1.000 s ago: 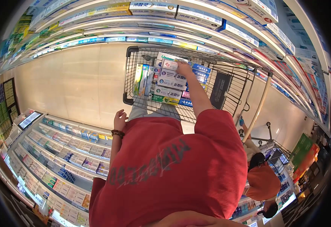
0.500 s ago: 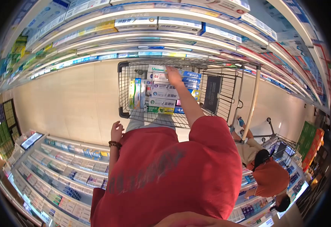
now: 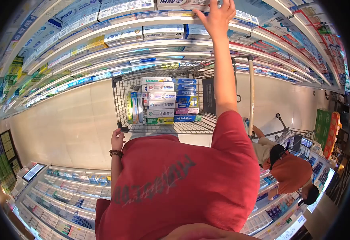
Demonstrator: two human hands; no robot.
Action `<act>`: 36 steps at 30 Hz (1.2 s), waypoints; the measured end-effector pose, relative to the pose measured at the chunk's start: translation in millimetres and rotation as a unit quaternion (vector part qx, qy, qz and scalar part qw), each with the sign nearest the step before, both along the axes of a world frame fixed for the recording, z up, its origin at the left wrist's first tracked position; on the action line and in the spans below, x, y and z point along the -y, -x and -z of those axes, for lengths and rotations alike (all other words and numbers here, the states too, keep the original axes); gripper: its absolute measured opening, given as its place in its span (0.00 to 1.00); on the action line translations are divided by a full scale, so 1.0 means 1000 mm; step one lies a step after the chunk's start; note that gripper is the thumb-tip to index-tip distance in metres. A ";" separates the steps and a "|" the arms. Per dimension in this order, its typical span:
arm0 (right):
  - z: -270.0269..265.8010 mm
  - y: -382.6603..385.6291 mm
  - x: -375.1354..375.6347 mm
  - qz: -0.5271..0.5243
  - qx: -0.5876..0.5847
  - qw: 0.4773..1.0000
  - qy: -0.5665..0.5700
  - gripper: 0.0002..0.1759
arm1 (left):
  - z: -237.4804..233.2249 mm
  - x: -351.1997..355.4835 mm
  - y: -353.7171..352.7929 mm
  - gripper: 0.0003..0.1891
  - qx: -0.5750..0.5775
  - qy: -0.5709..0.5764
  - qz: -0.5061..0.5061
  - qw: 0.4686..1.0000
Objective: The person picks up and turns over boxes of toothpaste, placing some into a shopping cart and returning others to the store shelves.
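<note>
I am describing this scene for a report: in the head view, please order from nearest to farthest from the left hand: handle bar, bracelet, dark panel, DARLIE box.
From the left hand:
1. Bracelet: on the same arm's wrist
2. DARLIE box: in the cart, to the right
3. Dark panel: farther right, on the cart
4. Handle bar: farthest right, past the panel
</note>
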State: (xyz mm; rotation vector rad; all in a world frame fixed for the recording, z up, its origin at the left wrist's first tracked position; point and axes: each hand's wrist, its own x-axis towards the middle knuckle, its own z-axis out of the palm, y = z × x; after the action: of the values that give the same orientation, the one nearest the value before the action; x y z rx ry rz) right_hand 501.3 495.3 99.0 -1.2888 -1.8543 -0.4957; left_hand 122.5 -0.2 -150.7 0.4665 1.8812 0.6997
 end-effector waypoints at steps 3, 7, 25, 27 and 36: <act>0.000 -0.005 -0.012 -0.050 0.054 0.997 -0.040 0.41 | 0.001 0.004 -0.003 0.20 -0.008 0.003 -0.001 1.000; 0.006 -0.007 -0.015 -0.068 0.051 0.995 -0.046 0.38 | 0.000 0.011 -0.010 0.20 -0.005 -0.010 -0.008 1.000; 0.046 0.056 0.337 -0.366 -0.309 0.812 0.334 0.42 | -0.199 -0.111 -0.110 0.46 0.188 -0.450 0.223 0.844; 0.032 0.060 0.366 -0.349 -0.309 0.834 0.296 0.45 | -0.204 -0.101 -0.105 0.49 0.266 -0.458 0.254 0.809; 0.021 0.094 0.438 -0.400 -0.337 0.832 0.186 0.66 | -0.219 -0.035 -0.071 0.46 0.554 -0.368 0.183 0.724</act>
State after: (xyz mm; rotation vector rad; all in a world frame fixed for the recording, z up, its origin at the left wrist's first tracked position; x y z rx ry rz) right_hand 407.8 56.8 77.8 -0.6396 -1.6817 0.7206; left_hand 193.7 34.8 68.4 0.6710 0.3003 1.1038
